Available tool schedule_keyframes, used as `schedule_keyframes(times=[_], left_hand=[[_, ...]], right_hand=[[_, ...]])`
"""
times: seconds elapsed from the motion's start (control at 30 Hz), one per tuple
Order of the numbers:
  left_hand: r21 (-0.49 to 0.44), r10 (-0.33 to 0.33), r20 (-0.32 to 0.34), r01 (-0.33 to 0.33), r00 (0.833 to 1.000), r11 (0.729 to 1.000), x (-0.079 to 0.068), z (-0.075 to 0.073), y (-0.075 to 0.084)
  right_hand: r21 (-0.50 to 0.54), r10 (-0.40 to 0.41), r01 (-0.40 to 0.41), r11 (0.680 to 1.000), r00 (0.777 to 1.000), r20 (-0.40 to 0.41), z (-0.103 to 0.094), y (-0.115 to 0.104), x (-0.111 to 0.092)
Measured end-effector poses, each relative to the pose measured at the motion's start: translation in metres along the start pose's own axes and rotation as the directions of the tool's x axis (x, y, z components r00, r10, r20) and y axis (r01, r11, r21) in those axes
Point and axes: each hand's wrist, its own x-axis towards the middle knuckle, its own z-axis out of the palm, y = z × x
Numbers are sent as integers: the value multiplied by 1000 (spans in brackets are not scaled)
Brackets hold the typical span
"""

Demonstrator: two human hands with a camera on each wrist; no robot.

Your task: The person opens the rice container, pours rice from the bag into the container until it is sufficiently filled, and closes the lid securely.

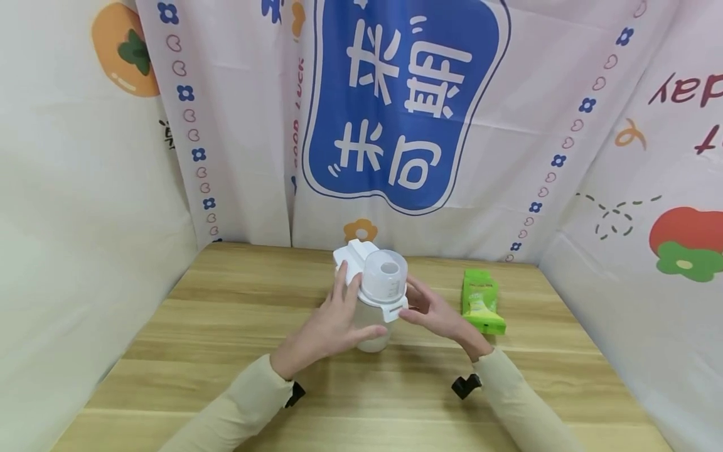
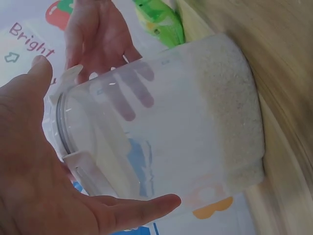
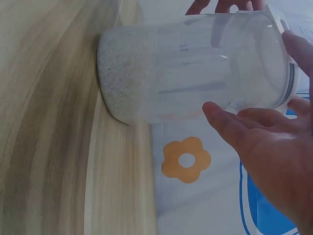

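A clear plastic storage jar (image 2: 171, 117) with pale grain at its bottom stands upright on the table. Its white lid (image 1: 351, 255) carries a clear measuring cup (image 1: 388, 276). A white clasp (image 1: 394, 309) juts from the lid's near right edge. My left hand (image 1: 333, 320) has straight, spread fingers touching the lid's left side, with the thumb stretched across the front of the jar. On the other side, my right hand (image 1: 432, 311) holds the upper jar, thumb at the clasp and fingers round the far side. Those fingers (image 2: 128, 98) show through the clear wall.
A green packet (image 1: 482, 302) lies on the wooden table (image 1: 226, 314) to the right of the jar. Printed cloth (image 1: 248, 125) hangs behind the table and along both sides. A black strap piece (image 1: 465, 385) sits at my right wrist.
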Motion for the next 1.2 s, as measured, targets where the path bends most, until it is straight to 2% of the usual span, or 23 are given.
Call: schedule_keyframes(times=[0.23,0.6,0.8,1.03,1.2], left_hand=[[-30,20,-42,-21,999,999,4,9,1],[-42,-6,-66,4,998,999,9,19,2],[-37,37,-110,-41,993,998,10,21,2],[-22,98,-173,-104,980,994,11,25,-1],[-16,121,-185,-127,975,992,11,26,-2]], right_hand=[[-12,17,-18,1000,999,-41,1,-1,-7],[-72,-1,-8,997,992,-125,9,-5,-12],[-93,-8,-6,996,989,-150,10,-4,-12],[-108,-34,17,994,987,-157,12,-4,-11],[-123,-18,-3,992,986,-168,13,-5,-12]])
